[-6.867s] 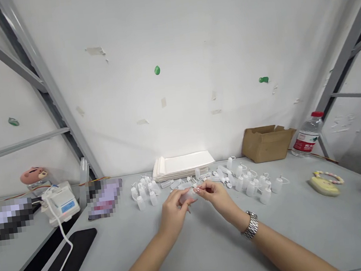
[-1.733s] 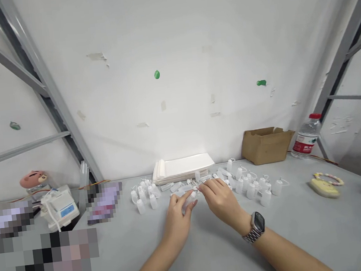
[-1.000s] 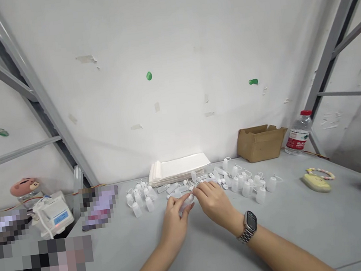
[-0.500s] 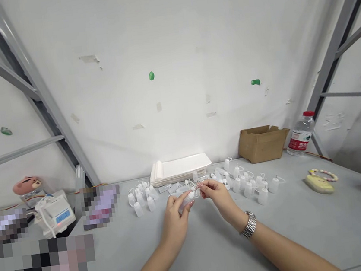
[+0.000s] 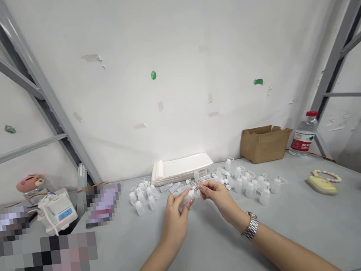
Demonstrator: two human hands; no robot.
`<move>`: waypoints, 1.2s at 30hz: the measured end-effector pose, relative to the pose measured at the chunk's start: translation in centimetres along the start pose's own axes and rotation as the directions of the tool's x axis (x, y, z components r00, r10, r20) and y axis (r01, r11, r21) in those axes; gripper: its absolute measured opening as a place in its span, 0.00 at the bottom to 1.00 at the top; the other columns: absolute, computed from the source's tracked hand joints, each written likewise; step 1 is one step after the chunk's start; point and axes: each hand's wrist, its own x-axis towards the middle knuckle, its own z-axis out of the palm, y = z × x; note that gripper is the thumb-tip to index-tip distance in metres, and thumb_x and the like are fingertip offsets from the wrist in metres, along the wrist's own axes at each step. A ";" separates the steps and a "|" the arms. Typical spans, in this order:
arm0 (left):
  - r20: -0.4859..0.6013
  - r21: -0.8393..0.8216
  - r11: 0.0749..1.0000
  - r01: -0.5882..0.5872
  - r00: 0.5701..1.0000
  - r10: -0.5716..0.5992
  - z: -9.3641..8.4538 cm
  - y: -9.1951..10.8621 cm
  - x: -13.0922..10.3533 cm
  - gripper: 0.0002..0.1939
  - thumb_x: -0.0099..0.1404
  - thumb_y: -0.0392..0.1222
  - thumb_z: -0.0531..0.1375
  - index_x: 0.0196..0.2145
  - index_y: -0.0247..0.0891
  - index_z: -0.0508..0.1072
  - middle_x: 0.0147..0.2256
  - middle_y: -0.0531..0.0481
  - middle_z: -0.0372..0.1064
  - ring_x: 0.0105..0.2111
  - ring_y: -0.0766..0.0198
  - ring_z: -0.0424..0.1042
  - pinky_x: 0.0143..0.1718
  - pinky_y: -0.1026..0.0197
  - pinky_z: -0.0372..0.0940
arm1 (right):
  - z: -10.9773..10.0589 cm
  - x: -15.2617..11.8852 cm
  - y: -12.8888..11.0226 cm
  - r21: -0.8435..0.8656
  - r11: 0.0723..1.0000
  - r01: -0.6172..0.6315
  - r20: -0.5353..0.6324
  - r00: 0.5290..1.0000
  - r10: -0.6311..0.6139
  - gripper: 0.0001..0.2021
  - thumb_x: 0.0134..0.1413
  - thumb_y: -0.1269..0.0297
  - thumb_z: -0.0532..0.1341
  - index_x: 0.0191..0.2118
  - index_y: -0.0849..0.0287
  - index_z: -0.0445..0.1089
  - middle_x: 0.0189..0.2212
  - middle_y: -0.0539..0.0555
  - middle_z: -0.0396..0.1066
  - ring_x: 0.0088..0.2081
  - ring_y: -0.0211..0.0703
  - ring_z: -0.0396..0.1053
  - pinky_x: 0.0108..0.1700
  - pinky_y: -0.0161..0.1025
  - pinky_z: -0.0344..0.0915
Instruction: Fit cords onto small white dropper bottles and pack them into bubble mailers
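Observation:
Over the middle of the table, my left hand (image 5: 173, 219) is closed around a small white translucent squeeze bottle (image 5: 185, 199), held tilted with its top toward the right. My right hand (image 5: 218, 197) is pinched at the bottle's top, where a thin looped cap strap shows; the cap itself is mostly hidden by the fingertips. Similar small bottles with looped straps stand in a left group (image 5: 141, 195) and a right group (image 5: 249, 187). Behind my hands lie loose bottles (image 5: 175, 187) and small parts.
A stack of white trays (image 5: 182, 169) lies against the wall. To its right stand an open cardboard box (image 5: 263, 145) and a red-capped water bottle (image 5: 304, 134). A yellow case (image 5: 323, 184) with a bead strap lies right; a white device (image 5: 57, 212) sits left.
Both hands stay together at the bottle, with only slight finger movement at its top. The whole view has shifted a little, so things appear slightly farther right.

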 end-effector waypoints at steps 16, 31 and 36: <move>-0.001 0.019 0.999 -0.032 0.999 0.033 0.1 -0.3 0.1 0.17 0.61 0.49 0.52 0.46 0.46 0.69 0.30 0.53 0.55 0.21 0.70 0.59 0.27 0.62 0.62 | 0.0 0.0 0.2 0.025 1.000 -0.018 0.002 1.000 0.018 0.15 0.41 0.53 0.63 0.22 0.61 0.67 0.18 0.47 0.62 0.23 0.35 0.59 0.30 0.35 0.58; -0.026 0.063 0.997 -0.046 0.999 0.048 -0.2 0.1 0.0 0.16 0.61 0.46 0.52 0.46 0.47 0.70 0.29 0.54 0.54 0.23 0.69 0.59 0.29 0.62 0.62 | 0.0 0.1 0.7 0.145 0.985 -0.090 0.025 0.996 0.087 0.15 0.39 0.54 0.65 0.23 0.62 0.67 0.18 0.47 0.62 0.22 0.33 0.59 0.30 0.35 0.58; -0.025 0.057 0.997 -0.054 0.998 0.055 -0.3 0.1 0.1 0.16 0.61 0.46 0.52 0.46 0.47 0.69 0.29 0.54 0.54 0.23 0.69 0.59 0.29 0.62 0.62 | 0.1 0.0 0.4 0.154 0.983 -0.097 0.029 0.995 0.093 0.15 0.39 0.53 0.65 0.23 0.62 0.67 0.18 0.47 0.64 0.23 0.34 0.61 0.31 0.35 0.59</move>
